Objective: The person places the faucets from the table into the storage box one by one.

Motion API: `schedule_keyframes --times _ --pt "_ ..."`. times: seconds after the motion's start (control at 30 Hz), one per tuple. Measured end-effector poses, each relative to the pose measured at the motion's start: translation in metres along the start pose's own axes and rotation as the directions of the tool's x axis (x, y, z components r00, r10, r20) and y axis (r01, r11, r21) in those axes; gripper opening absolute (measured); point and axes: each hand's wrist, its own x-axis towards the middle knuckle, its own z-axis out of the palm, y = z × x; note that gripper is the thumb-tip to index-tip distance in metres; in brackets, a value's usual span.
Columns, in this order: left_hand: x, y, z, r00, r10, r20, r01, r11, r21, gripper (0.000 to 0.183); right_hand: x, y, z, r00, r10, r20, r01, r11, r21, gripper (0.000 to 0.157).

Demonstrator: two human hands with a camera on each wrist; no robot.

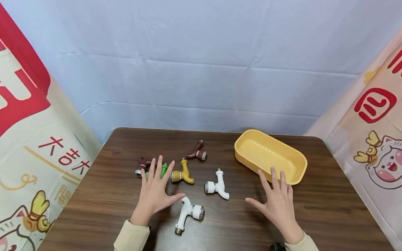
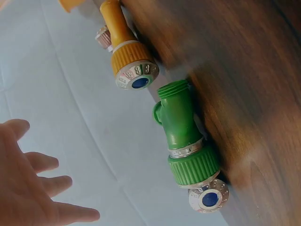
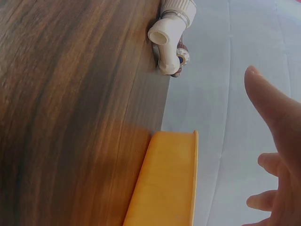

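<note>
My left hand is spread with straight fingers over the left of the table, holding nothing. Partly behind its fingers lie a green faucet and a dark red faucet. Just right of them is a yellow faucet, with another dark red faucet farther back. One white faucet lies near the left thumb; a second white faucet rests between the hands. My right hand is also spread and holds nothing, in front of the yellow plastic basin.
The brown wooden table has rounded far corners. A pale blue cloth hangs behind it. Printed cloths with red lettering and cartoon cats hang at the left and right.
</note>
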Motion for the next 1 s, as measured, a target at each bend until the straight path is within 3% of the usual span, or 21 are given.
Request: schedule_keyframes --times 0.3,0.43,0.73,1.0 --pt "0.000 -0.001 -0.002 1.000 0.012 -0.003 -0.012 1.000 -0.011 0.098 0.001 -0.001 -0.003 1.000 0.016 0.012 -0.017 1.000 0.007 0.099" --pt "0.000 -0.003 -0.003 1.000 0.023 -0.020 -0.023 1.000 -0.015 0.094 0.002 0.000 -0.006 1.000 0.006 -0.020 -0.005 1.000 0.019 0.097" --pt "0.001 -0.003 -0.003 0.982 0.083 -0.169 -0.091 0.995 -0.043 0.076 0.003 0.005 -0.012 0.992 -0.017 -0.125 0.027 0.996 0.084 0.092" --pt "0.001 -0.004 -0.004 0.961 0.111 -0.255 -0.134 0.988 -0.074 0.057 0.001 0.010 -0.017 0.983 0.003 -0.183 0.020 0.992 0.124 0.085"
